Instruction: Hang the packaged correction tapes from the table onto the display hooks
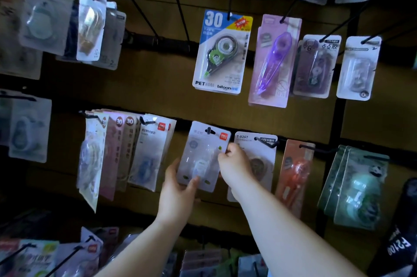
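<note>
1. Hands meet on one pale, clear-blister correction tape package with a red logo corner (203, 157), held flat against the brown display board in the lower row of hooks.
2. The left hand (178, 188) supports the package's lower left corner, thumb lying across the front near the bottom edge and the other fingers tucked behind, so it pinches the card.
3. The right hand (233, 161) grips the package's right edge near the top, its fingers curled closed onto the card's side.
4. The black wire hook (209, 130) shows through the hanging slot at the top of the card, so the package appears to be threaded on, or nearly so; how far back along the hook it sits I cannot tell.
5. Neighbours hang just beside it: a white T-9267 carded package (255, 157) to the right, partly behind the right hand, and a fanned stack of white and pink packages (126, 152) to the left.
6. Judged step: seating this package on its hook. The next move likely calls for sliding it fully back, then letting go with both hands without tugging it off.
7. The table is out of view.
</note>
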`<state>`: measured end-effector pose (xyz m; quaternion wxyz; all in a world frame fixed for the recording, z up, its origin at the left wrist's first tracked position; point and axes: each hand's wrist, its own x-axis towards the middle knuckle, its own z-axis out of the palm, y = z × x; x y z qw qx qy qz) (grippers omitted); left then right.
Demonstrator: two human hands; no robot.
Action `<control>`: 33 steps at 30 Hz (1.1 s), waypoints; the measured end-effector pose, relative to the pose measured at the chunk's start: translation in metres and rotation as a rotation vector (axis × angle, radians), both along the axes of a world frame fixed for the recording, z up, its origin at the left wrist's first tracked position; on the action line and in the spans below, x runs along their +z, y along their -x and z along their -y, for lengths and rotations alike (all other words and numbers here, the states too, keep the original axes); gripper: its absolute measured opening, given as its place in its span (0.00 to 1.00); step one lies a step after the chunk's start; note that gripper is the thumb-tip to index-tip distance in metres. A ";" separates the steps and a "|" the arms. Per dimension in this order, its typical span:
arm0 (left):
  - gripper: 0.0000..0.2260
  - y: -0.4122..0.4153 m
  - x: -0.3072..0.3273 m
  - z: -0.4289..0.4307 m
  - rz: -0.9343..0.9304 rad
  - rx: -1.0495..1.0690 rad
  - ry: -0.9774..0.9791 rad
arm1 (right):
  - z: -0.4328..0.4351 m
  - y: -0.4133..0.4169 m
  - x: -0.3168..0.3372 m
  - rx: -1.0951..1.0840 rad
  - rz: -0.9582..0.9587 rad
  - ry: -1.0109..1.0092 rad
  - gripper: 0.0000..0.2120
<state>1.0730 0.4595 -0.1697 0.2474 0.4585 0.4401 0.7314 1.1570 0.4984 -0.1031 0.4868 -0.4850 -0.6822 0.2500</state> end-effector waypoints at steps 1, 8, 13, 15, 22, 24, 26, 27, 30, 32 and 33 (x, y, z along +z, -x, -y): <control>0.27 0.000 0.000 -0.004 0.006 0.010 0.006 | -0.004 0.001 0.000 -0.004 0.002 0.000 0.11; 0.27 -0.004 0.003 -0.021 -0.007 0.093 0.023 | -0.028 0.015 0.000 -0.070 -0.027 0.014 0.16; 0.27 0.002 -0.001 -0.027 0.002 0.056 0.074 | -0.034 0.010 -0.018 -0.140 -0.023 0.000 0.20; 0.26 0.004 -0.007 -0.025 0.009 0.070 0.106 | -0.031 0.004 -0.024 -0.106 -0.064 0.030 0.19; 0.21 -0.006 -0.035 0.006 0.006 0.099 0.165 | -0.003 -0.018 -0.048 -0.018 -0.024 0.107 0.15; 0.15 -0.010 -0.040 0.023 -0.001 0.082 0.107 | 0.009 -0.027 -0.055 0.018 0.033 0.098 0.15; 0.10 -0.015 -0.046 0.040 -0.005 0.084 0.090 | 0.020 -0.036 -0.061 0.068 0.078 0.086 0.12; 0.08 -0.017 -0.051 0.049 0.006 0.073 0.100 | 0.026 -0.040 -0.064 0.095 0.085 0.103 0.11; 0.08 -0.026 -0.075 0.072 0.035 0.017 0.145 | 0.054 -0.055 -0.079 0.175 0.059 0.177 0.15; 0.15 -0.031 -0.096 0.087 0.065 0.006 0.195 | 0.072 -0.067 -0.096 0.212 0.048 0.234 0.16; 0.17 -0.034 -0.107 0.096 0.107 0.002 0.227 | 0.081 -0.073 -0.108 0.228 0.052 0.280 0.16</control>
